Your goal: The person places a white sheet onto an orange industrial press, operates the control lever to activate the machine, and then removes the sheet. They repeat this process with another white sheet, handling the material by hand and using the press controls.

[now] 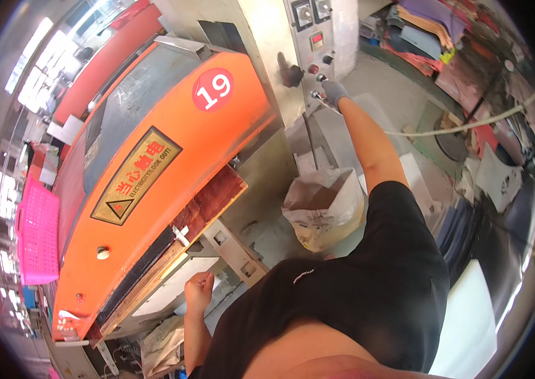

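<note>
My right hand (335,93), in a grey glove, reaches to the control panel (308,52) of a pale metal cabinet. Its fingertips are at the small metal knobs (316,95) low on the panel; how they are bent cannot be made out. Bare and curled into a fist, my left hand (199,288) is held beside the front of a large orange machine (217,136), with nothing visible in it. Along the machine's lower edge runs a wooden board (147,281), near a small white fitting (180,235).
An open pale sack (324,215) stands on the floor below the panel. A pink plastic basket (38,234) sits at the far left. Stacked coloured sheets (428,31) and scraps fill the right side, and a pale hose (469,126) crosses there. A white sheet (469,325) lies at lower right.
</note>
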Available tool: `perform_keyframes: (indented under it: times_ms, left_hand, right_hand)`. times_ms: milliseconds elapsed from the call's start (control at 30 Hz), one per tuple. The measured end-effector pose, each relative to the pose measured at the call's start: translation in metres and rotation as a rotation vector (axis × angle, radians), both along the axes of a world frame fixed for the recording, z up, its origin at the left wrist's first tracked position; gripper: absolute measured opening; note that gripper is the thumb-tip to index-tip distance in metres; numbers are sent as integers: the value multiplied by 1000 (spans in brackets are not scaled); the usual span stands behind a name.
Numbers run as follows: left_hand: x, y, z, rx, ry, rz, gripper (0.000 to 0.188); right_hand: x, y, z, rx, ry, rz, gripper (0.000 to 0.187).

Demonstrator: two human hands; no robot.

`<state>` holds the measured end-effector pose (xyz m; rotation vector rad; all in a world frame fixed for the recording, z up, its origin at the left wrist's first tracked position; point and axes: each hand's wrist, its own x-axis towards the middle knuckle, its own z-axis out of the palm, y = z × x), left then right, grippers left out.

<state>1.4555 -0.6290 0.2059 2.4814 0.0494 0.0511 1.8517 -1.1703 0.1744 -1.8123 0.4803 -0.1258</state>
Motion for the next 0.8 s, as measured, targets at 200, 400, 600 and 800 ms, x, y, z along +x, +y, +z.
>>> perform_keyframes:
  times_ms: [200,400,600,800]
  left_hand:
    - [-12,-27,21,90,3,121,12]
    - [-16,-38,29,149,41,131,13]
    - [-22,-37,28,118,29,159,14]
    - [-38,-8,26,222,141,117,18]
  right_hand:
    - [43,-7,-18,403,27,-154,26]
    - [39,-17,-32,-561,-152,-33,36]
    - [19,-13,-31,-663,-254,-108,39]
    - [-39,63,-50,-303,-284,61,45]
